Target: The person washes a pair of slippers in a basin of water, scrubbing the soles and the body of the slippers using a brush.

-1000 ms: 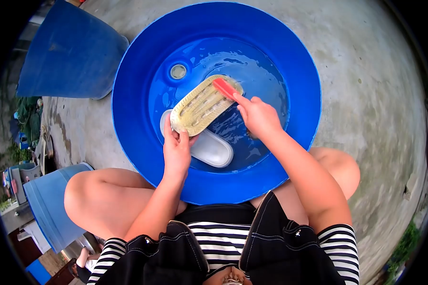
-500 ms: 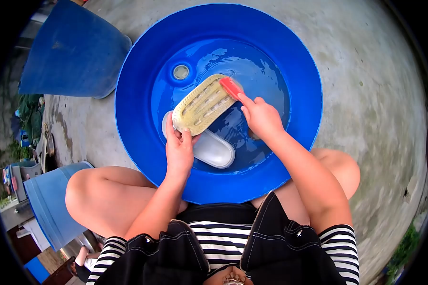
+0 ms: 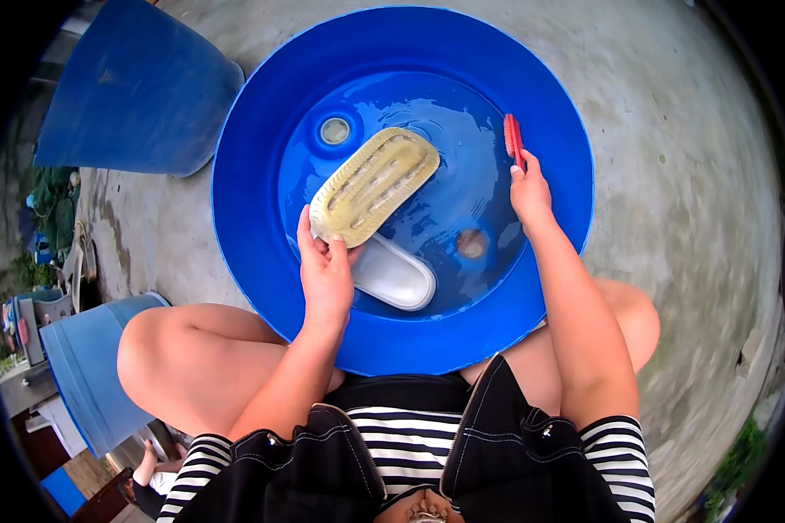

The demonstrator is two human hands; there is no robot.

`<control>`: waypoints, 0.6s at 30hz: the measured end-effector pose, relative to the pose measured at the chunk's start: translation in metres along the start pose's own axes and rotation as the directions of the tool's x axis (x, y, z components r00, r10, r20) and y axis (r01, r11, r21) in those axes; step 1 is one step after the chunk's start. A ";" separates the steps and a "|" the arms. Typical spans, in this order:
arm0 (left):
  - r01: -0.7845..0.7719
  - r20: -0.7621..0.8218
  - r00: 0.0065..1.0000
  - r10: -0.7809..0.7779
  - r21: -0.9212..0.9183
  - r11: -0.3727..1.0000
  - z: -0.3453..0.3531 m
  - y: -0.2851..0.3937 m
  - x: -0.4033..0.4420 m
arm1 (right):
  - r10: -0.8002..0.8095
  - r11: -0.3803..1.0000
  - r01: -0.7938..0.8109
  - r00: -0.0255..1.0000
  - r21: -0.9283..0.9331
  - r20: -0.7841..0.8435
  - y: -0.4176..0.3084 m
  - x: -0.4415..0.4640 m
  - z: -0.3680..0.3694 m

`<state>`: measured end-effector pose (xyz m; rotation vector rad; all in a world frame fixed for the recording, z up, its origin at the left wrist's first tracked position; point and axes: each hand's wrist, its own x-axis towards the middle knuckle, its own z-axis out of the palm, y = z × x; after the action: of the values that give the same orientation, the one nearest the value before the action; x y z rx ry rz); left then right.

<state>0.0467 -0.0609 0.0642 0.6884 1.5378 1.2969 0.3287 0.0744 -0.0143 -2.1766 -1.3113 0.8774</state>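
Note:
My left hand (image 3: 325, 270) is closed on the near end of a slipper (image 3: 377, 187), its yellowish grooved sole facing up. The slipper is tilted over the water in a large blue tub (image 3: 560, 113). A second slipper (image 3: 397, 277), grey-white, lies in the water below it, partly covered by the held one and my left hand. At the tub's right side, my right hand (image 3: 530, 187) grips a red brush (image 3: 514, 139), bristles pointing left and apart from the slipper.
A big blue barrel (image 3: 144, 91) stands at the upper left, and a lighter blue bucket (image 3: 105, 370) at the lower left. Concrete ground (image 3: 680, 192) surrounds the tub. Round fittings (image 3: 334, 132) show in the tub bottom. Another person (image 3: 153, 471) is partly visible at lower left.
My right hand has moved the brush off the sole's far end, rightward to the tub's side. The held slipper has shifted slightly left. A round spot on the tub bottom is now uncovered.

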 end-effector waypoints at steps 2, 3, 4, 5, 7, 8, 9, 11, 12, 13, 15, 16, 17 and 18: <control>0.002 -0.004 1.000 -0.002 0.007 1.000 -0.001 0.000 -0.001 | 0.067 0.980 -0.118 0.953 0.160 0.295 0.003 -0.005 0.010; -0.001 -0.008 1.000 0.001 0.018 1.000 -0.001 0.001 0.000 | 0.116 0.937 -0.253 0.877 0.243 0.467 -0.013 -0.017 0.004; -0.002 -0.009 1.000 0.002 0.023 1.000 -0.001 0.001 0.001 | 0.056 0.884 -0.297 0.833 0.360 0.550 -0.032 -0.033 0.001; 0.003 -0.024 1.000 -0.003 0.010 1.000 -0.001 0.000 0.001 | -0.083 0.841 -0.286 0.771 0.460 0.631 -0.039 -0.043 0.001; 0.013 -0.046 0.999 -0.013 -0.001 1.000 -0.001 0.001 0.001 | -0.530 0.814 0.246 0.684 0.526 0.501 -0.051 -0.072 0.012; 0.007 -0.061 0.998 -0.008 -0.013 1.000 0.000 0.002 0.001 | -0.727 0.681 0.536 0.573 0.499 0.377 -0.056 -0.086 0.017; 0.002 -0.073 0.997 -0.004 -0.026 1.000 -0.001 0.003 0.003 | -0.727 0.675 0.639 0.492 0.368 0.480 -0.070 -0.105 0.006; -0.003 -0.062 0.998 0.001 -0.041 0.999 -0.002 0.005 0.005 | -0.776 0.571 0.799 0.449 0.190 0.443 -0.078 -0.126 0.000; -0.012 -0.053 0.999 0.009 -0.053 0.999 -0.003 0.006 0.005 | -0.788 0.549 0.829 0.470 0.107 0.397 -0.075 -0.129 0.004; 0.038 -0.031 0.999 -0.041 -0.075 0.996 -0.005 0.006 0.004 | -0.771 0.578 0.815 0.528 0.045 0.356 -0.068 -0.123 0.010; 0.041 -0.024 0.999 -0.043 -0.059 0.997 -0.004 0.004 0.004 | -0.692 0.658 0.743 0.661 -0.123 0.291 -0.054 -0.097 0.019; 0.043 -0.023 0.999 -0.044 -0.043 0.998 -0.003 0.004 0.004 | -0.621 0.718 0.669 0.740 -0.191 0.256 -0.051 -0.083 0.018; 0.036 -0.017 0.999 -0.037 -0.052 0.998 0.000 0.004 0.003 | -0.604 0.723 0.656 0.753 -0.217 0.261 -0.047 -0.076 0.016; 0.034 -0.016 0.999 -0.035 -0.051 0.998 -0.002 0.004 0.003 | -0.586 0.727 0.641 0.766 -0.245 0.265 -0.051 -0.076 0.013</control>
<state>0.0434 -0.0577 0.0673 0.6177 1.5188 1.3149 0.2623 0.0304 0.0318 -1.6774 -2.2249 0.6033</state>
